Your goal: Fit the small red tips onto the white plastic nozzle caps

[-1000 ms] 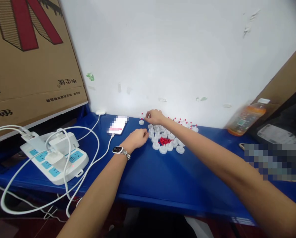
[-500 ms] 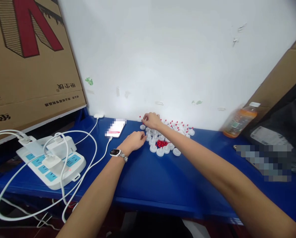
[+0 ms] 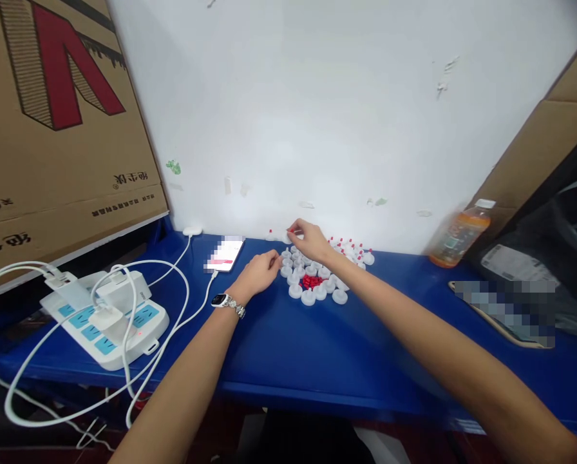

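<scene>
A cluster of several small white round caps (image 3: 312, 293) lies on the blue table (image 3: 308, 348), around a little heap of red pins (image 3: 310, 281). More white caps with red tips (image 3: 351, 248) stand near the wall. My right hand (image 3: 308, 240) is raised over the cluster's far left, fingertips pinched on a small white cap with a red tip. My left hand (image 3: 259, 270), with a watch on its wrist, rests on the table at the cluster's left edge, fingers curled beside a cap; whether it holds one I cannot tell.
A phone (image 3: 225, 252) on a white cable lies left of the caps. A white power strip (image 3: 109, 322) with chargers and looping cables sits at the left. An orange drink bottle (image 3: 457, 241) stands at the right, cardboard boxes (image 3: 51, 129) lean at the left.
My right hand has lifted from the table by the wall and shifted slightly right with a small cap in its fingertips. My left hand has stayed by the cluster. The view has tilted a little.
</scene>
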### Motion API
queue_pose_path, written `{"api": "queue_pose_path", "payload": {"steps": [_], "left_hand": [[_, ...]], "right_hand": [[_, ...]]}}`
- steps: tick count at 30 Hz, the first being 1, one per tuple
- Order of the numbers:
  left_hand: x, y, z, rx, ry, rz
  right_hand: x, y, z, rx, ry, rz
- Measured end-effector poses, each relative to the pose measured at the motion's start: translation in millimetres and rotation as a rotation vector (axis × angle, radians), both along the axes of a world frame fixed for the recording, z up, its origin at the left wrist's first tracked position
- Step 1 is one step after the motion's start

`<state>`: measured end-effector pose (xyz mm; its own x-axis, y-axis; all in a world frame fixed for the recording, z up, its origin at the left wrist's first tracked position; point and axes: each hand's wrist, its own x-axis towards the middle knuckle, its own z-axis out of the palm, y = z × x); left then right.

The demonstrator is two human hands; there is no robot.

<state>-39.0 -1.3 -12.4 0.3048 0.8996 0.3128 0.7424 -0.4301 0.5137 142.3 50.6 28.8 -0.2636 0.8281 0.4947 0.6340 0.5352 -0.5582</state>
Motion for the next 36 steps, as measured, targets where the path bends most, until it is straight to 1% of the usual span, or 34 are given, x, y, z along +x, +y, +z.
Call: {"api": "queue_pose_path", "payload": {"steps": [1, 3, 4, 6, 10, 13, 15, 17, 19, 21, 23, 24, 25, 26, 27, 29, 31, 32, 34, 36], "left_hand": [[3, -4, 3.8, 0.034, -0.039, -0.010], [12, -12, 11.2, 0.101, -0.100, -0.051], [18, -17, 14.2, 0.127, -0.118, -0.072], [31, -26, 17.8, 0.165, -0.123, -0.100], [52, -34, 16.7, 0.193, 0.000, -0.146], [57, -32, 14.0, 0.255, 0.083, -0.145], [60, -30, 12.6, 0.291, 0.077, -0.133], [67, -27, 11.6, 0.282, -0.002, -0.099], [76, -26, 11.1, 0.241, -0.139, -0.057], [80, -23, 11.3, 0.199, -0.298, -0.017], [75, -18, 12.1, 0.165, -0.446, 0.050], [69, -15, 12.6, 0.130, -0.523, 0.109], [62, -12, 13.0, 0.099, -0.572, 0.162], [55, -9, 13.1, 0.077, -0.571, 0.176], [49, -7, 12.8, 0.069, -0.519, 0.153], [44, -6, 10.7, 0.117, -0.295, 0.012], [47, -9, 7.2, 0.174, -0.068, -0.120], [50, -12, 5.6, 0.180, 0.010, -0.159], [54, -17, 3.9, 0.170, 0.096, -0.186], [52, -20, 5.0, 0.155, 0.100, -0.184]], "right_hand": [[11, -14, 1.9, -0.032, 0.090, 0.023], [30, -40, 1.8, -0.082, 0.208, 0.015], [37, -51, -0.4, -0.096, 0.229, 0.012], [47, -68, -7.6, -0.075, 0.226, 0.008], [51, -84, -22.0, -0.056, 0.165, 0.038], [49, -88, -24.0, -0.059, 0.191, 0.060], [46, -89, -22.1, -0.012, 0.197, 0.065], [43, -90, -19.4, 0.092, 0.155, 0.048], [40, -91, -16.8, 0.218, 0.094, 0.023], [41, -91, -14.7, 0.305, 0.035, 0.002], [49, -88, -12.9, 0.325, -0.005, -0.063], [56, -86, -12.3, 0.321, -0.009, -0.115], [64, -84, -12.2, 0.308, 0.003, -0.176], [72, -80, -12.6, 0.304, 0.033, -0.229], [79, -77, -13.7, 0.304, 0.067, -0.269], [88, -71, -17.8, 0.257, 0.142, -0.307], [89, -68, -23.4, 0.196, 0.190, -0.279], [87, -67, -26.0, 0.177, 0.201, -0.251], [81, -67, -29.1, 0.176, 0.207, -0.224], [76, -68, -28.3, 0.188, 0.202, -0.248]]}}
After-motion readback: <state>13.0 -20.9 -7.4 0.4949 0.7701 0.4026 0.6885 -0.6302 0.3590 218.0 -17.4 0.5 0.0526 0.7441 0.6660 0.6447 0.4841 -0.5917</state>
